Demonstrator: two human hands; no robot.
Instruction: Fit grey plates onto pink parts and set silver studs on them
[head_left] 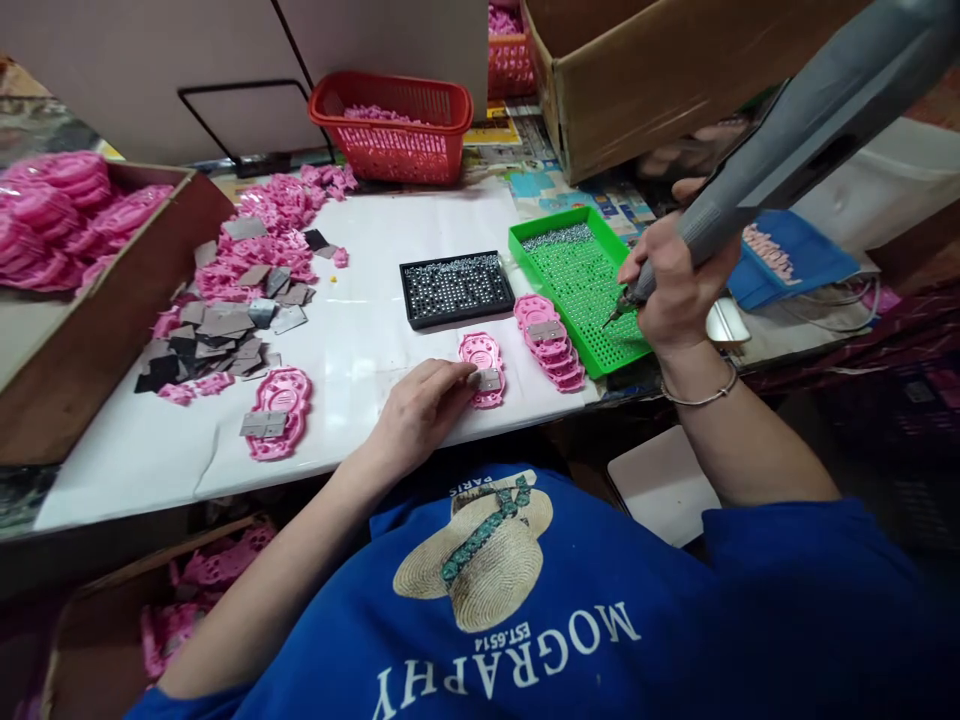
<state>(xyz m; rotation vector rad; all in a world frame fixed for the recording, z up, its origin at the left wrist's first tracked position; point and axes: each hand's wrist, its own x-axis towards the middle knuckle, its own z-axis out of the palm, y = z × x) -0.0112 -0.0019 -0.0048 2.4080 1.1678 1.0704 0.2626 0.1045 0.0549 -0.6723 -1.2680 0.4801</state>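
My left hand (424, 408) is closed, its fingertips pinching the left edge of a pink plastic housing (481, 350) that lies flat on the white table. A small grey metal plate (488, 380) sits across that housing, right at my fingertips. In my right hand (679, 285) is a grey electric screwdriver (780, 140), its bit pointing down and left over the green perforated tray (600, 350). Just right of the housing lies an overlapping row of similar pink housings (551, 350), the top one bearing a metal plate. Another pink housing (289, 400) with a plate rests at the left.
A black screw tray (457, 290) stands behind my left hand. Loose metal plates (225, 335) and small pink parts (281, 210) are heaped at left, beside a box of pink pieces (172, 230). Behind are a red basket (401, 150) and a cardboard box (615, 100).
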